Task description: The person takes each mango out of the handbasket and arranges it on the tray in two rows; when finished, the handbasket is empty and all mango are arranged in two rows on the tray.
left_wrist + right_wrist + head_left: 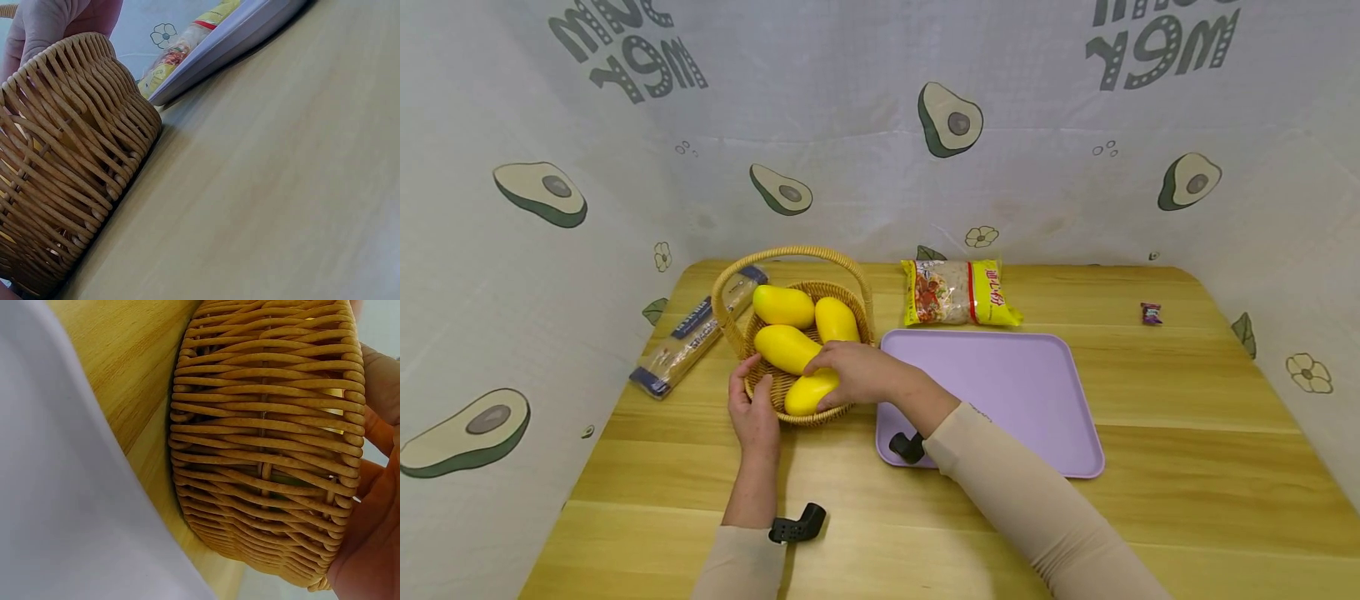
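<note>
A wicker basket [808, 417] with an arched handle stands on the table and contains several yellow mangoes [784, 307]. At its front left, my left hand [756, 421] holds the rim, the thumb toward the inside and the fingers around the outer side. My right hand [861, 372] reaches in over the right rim and grips the front mango [805, 395], which lies low in the basket. Its fingers also lie close beside the middle mango [785, 348]. In the right wrist view, the woven wall [269, 437] hides most of the fruit, and the right hand [372, 544] shows above the rim.
A purple tray [1000, 392] lies right of the basket, under my right forearm. Behind it is a yellow-and-clear noodle bag [951, 292]. A spaghetti pack [688, 337] lies left of the basket. At the far right sits a small purple wrapped candy [1151, 313].
</note>
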### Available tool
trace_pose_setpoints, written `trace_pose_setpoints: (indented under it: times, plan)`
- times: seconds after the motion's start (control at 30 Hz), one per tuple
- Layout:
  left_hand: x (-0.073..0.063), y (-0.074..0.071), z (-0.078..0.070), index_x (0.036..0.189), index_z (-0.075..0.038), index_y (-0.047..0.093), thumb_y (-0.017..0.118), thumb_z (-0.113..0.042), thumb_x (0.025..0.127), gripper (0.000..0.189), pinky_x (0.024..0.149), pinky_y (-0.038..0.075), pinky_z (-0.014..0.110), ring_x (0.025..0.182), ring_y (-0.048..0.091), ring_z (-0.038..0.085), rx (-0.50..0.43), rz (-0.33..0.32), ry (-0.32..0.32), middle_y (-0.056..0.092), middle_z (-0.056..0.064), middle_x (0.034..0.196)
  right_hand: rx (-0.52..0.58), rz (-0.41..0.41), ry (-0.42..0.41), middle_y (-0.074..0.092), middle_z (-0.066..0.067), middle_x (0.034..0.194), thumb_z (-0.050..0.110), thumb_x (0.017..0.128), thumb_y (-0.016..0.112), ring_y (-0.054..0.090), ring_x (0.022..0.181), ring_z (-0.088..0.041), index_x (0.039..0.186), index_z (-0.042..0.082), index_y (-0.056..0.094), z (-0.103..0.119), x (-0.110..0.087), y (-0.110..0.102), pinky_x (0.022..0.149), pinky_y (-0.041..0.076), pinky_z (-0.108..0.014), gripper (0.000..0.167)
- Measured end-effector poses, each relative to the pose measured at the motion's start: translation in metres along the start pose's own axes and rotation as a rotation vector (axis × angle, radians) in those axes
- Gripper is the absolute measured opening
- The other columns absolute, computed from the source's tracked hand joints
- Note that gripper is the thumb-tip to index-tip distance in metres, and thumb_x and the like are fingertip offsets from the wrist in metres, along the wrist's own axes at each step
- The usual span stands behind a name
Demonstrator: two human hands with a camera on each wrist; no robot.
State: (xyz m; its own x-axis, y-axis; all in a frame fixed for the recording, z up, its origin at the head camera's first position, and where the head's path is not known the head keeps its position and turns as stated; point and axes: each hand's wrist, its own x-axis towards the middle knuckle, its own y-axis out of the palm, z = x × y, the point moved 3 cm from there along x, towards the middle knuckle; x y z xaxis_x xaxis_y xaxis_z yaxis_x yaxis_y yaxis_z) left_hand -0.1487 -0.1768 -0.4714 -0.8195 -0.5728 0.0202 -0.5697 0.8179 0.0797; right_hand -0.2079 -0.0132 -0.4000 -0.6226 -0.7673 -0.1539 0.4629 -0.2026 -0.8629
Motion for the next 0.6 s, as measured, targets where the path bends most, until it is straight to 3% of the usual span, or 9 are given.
trace_pose_setpoints:
  times: [0.27, 0.6]
  plan:
    - [0.000, -0.001, 0.003, 0.132, -0.002, 0.059, 0.053, -0.004, 0.097, 0.035, 0.125, 0.017, 0.043, 0.150, 0.031, 0.019, -0.004, 0.008, -0.013, 0.052, 0.007, 0.148, 0.028, -0.032, -0.013, 0.062, -0.006, 0.136, 0.036, 0.088, 0.080, 0.057, 0.126, -0.020, 0.136, 0.015, 0.066, 0.001, -0.005, -0.005, 0.111, 0.045, -0.037, 0.054]
    - [0.000, -0.001, 0.005, 0.132, -0.002, 0.058, 0.053, -0.005, 0.098, 0.035, 0.123, 0.020, 0.043, 0.149, 0.032, 0.018, -0.024, 0.012, -0.007, 0.052, 0.005, 0.146, 0.138, -0.209, 0.005, 0.060, -0.008, 0.134, 0.038, 0.087, 0.081, 0.057, 0.122, -0.023, 0.143, 0.016, 0.060, 0.007, -0.027, -0.035, 0.106, 0.048, -0.041, 0.064]
